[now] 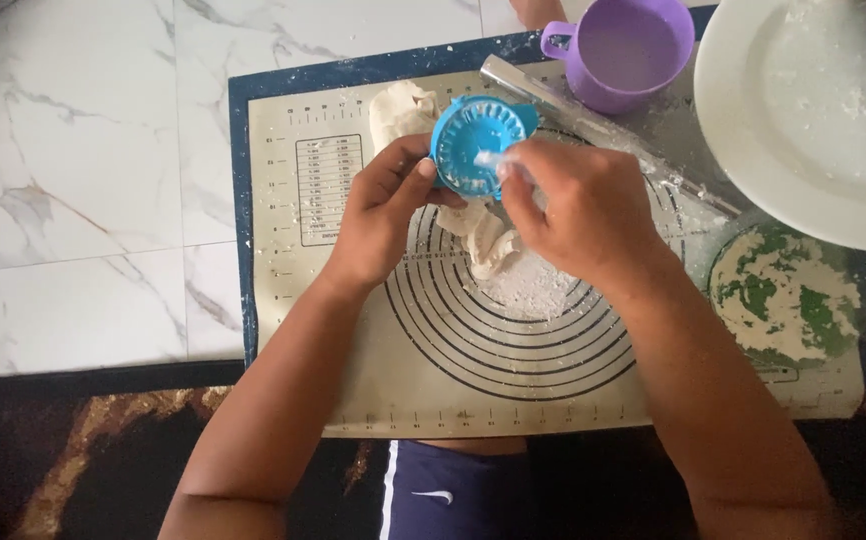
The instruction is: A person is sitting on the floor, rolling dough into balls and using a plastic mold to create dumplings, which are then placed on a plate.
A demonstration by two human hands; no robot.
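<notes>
From my feed, the left hand [383,215] is gripping a blue round dumpling mould [475,145] by its edge, holding it up over the baking mat [353,330]. Right hand [583,210] has its fingers [513,180] pinched closed on something small and white inside the mould, can't tell what exactly. Dough [488,245] sits on the mat right below, floury patch beside it. Purple cup [623,50], rolling pin [603,135] and white plate [813,110] sit farther back and off to the right.
</notes>
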